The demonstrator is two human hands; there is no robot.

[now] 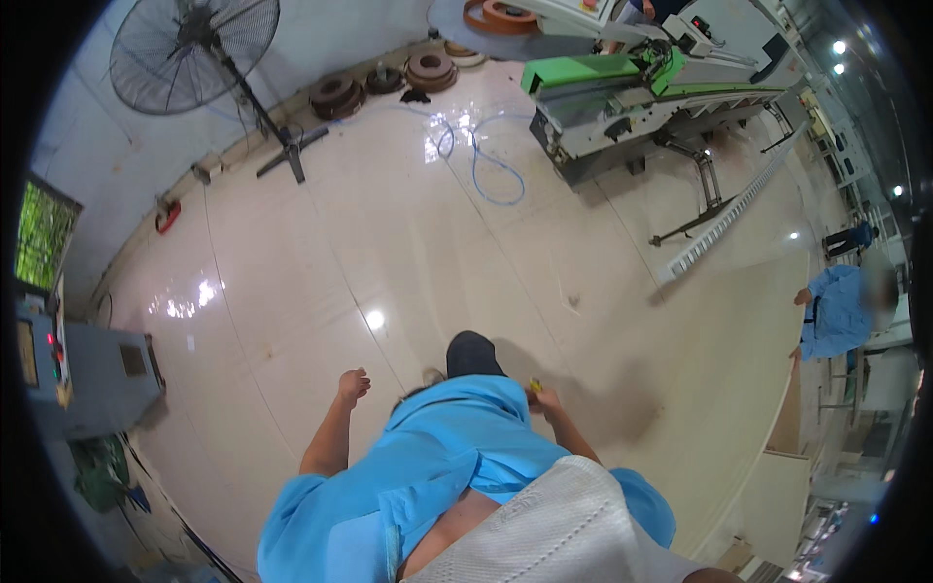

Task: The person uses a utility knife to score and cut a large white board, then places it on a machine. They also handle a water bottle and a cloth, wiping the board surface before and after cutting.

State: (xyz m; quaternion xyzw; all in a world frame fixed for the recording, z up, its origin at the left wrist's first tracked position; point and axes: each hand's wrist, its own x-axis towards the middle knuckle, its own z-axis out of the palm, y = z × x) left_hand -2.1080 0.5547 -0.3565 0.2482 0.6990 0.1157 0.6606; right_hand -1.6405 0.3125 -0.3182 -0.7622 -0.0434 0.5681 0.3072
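My left hand (354, 385) hangs out to the left of my body above the tiled floor, its fingers loosely curled with nothing visible in them. On the other side my right hand (547, 398) is by my hip, closed around a small yellow object (535, 386). Only a bit of that object shows past the fingers, so its kind cannot be made out. Neither hand touches the large pale board (719, 389) at my right, which curves across the view.
A co-worker in a blue shirt (838, 309) has hands at the board's far edge. Ahead right stands a green and grey machine (622, 112) with a roller rail (729, 214). A blue hose (498, 199) loops over the floor. A pedestal fan (199, 49) and grey cabinet (97, 374) stand left.
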